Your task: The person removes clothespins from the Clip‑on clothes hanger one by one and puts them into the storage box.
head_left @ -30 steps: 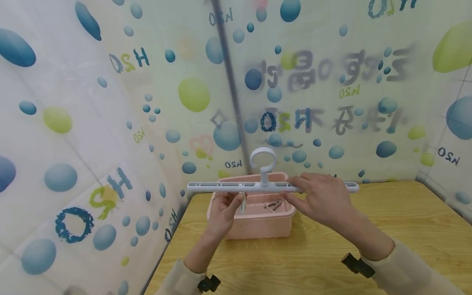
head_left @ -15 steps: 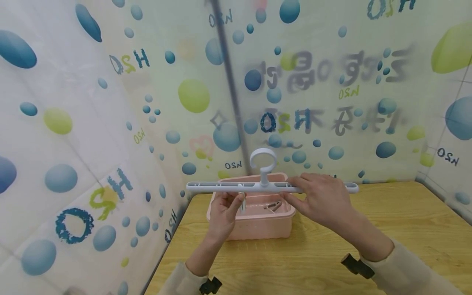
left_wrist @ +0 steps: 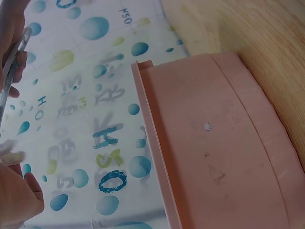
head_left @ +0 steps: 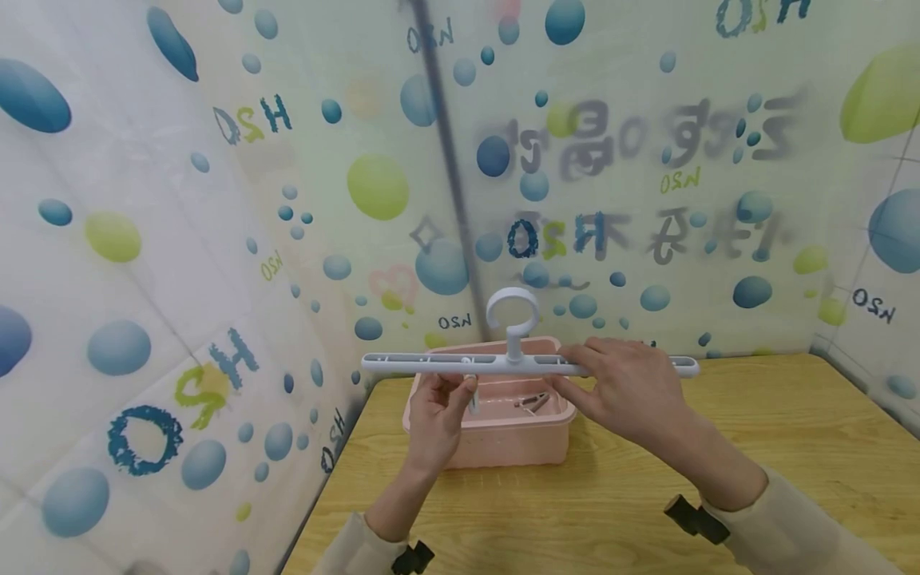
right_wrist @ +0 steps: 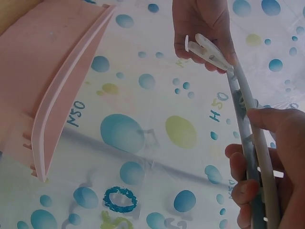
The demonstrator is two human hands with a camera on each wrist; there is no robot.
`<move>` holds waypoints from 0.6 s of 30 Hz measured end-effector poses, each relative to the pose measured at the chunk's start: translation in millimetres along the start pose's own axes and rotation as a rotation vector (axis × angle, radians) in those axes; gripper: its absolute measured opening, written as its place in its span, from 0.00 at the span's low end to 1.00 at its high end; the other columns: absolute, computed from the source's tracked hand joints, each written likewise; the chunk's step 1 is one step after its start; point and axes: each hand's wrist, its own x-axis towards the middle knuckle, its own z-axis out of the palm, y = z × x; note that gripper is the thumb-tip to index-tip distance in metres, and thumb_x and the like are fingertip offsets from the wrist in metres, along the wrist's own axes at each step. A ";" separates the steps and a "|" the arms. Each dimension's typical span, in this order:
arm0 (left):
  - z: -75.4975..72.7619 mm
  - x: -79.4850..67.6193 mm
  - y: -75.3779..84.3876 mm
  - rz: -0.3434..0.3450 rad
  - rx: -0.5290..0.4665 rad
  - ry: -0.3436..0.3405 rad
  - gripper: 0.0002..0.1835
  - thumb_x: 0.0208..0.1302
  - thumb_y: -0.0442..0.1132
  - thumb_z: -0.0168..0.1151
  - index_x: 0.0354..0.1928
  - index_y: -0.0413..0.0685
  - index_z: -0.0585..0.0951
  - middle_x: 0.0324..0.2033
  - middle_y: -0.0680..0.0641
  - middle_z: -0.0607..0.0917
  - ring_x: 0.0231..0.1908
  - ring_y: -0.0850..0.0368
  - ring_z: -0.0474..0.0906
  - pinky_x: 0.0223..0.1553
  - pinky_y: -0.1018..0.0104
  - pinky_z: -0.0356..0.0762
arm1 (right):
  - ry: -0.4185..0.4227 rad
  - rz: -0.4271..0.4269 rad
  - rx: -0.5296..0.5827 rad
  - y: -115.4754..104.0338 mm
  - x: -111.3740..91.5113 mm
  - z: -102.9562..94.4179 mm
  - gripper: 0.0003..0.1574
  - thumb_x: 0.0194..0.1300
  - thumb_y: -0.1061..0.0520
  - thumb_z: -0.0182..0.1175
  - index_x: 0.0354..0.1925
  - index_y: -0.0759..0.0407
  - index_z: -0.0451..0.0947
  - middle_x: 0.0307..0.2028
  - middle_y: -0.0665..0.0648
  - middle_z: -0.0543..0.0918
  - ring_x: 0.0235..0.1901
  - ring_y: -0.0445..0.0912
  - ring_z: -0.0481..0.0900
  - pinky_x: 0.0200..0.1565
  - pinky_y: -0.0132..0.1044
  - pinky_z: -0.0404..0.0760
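A white hanger [head_left: 496,365] with a straight slotted bar and an upright round hook is held level above the pink basin in the head view. My right hand [head_left: 628,391] grips the bar right of the hook, fingers curled round it in the right wrist view. Left of the hook, my left hand [head_left: 437,419] pinches a white clothespin [right_wrist: 209,55] between thumb and fingers. The pin's end is right at the underside of the bar. In the left wrist view, the clothespin [left_wrist: 10,156] is partly cut off by the frame edge.
The pink basin [head_left: 503,443] stands on the wooden table [head_left: 755,431], just behind and below the hands. Some clothespins [head_left: 533,402] lie inside it. A patterned curtain [head_left: 647,120] closes off the back and the left side of the table.
My left hand has shifted very slightly to the right, while the hanger has slid a touch to the left. Both hands keep their holds.
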 end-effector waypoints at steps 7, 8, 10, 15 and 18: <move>-1.7 -0.1 -1.3 0.059 -0.002 -0.053 0.05 0.66 0.29 0.62 0.39 0.38 0.75 0.40 0.49 0.76 0.39 0.65 0.76 0.49 0.69 0.75 | 0.003 0.005 -0.004 1.4 -0.4 0.4 0.25 0.62 0.34 0.63 0.47 0.47 0.86 0.32 0.47 0.87 0.23 0.42 0.80 0.20 0.34 0.69; -2.4 -0.1 -1.7 0.064 -0.010 -0.066 0.05 0.66 0.29 0.62 0.39 0.37 0.75 0.40 0.50 0.76 0.39 0.64 0.76 0.49 0.69 0.74 | 0.004 0.007 -0.004 1.8 -0.4 0.5 0.25 0.62 0.34 0.64 0.47 0.47 0.86 0.32 0.47 0.87 0.22 0.42 0.80 0.20 0.34 0.68; -3.3 -0.1 -1.8 0.072 -0.021 -0.090 0.06 0.67 0.30 0.62 0.40 0.36 0.75 0.42 0.51 0.76 0.40 0.64 0.76 0.51 0.69 0.74 | 0.010 0.008 -0.005 2.5 -0.2 0.8 0.25 0.61 0.34 0.64 0.47 0.47 0.86 0.32 0.47 0.87 0.22 0.42 0.81 0.20 0.34 0.68; -6.1 0.1 -2.4 0.068 -0.027 -0.128 0.08 0.67 0.33 0.63 0.42 0.36 0.75 0.44 0.53 0.75 0.42 0.65 0.76 0.52 0.69 0.74 | 0.010 0.016 -0.004 3.4 0.3 0.3 0.25 0.61 0.34 0.64 0.48 0.47 0.86 0.32 0.47 0.88 0.23 0.43 0.82 0.20 0.35 0.69; -7.5 0.0 -3.6 0.072 -0.030 -0.141 0.09 0.67 0.33 0.63 0.44 0.36 0.76 0.42 0.53 0.76 0.42 0.65 0.76 0.52 0.69 0.74 | -0.002 0.024 0.000 3.8 0.7 -0.8 0.26 0.61 0.34 0.64 0.48 0.47 0.85 0.33 0.48 0.88 0.25 0.44 0.83 0.20 0.36 0.70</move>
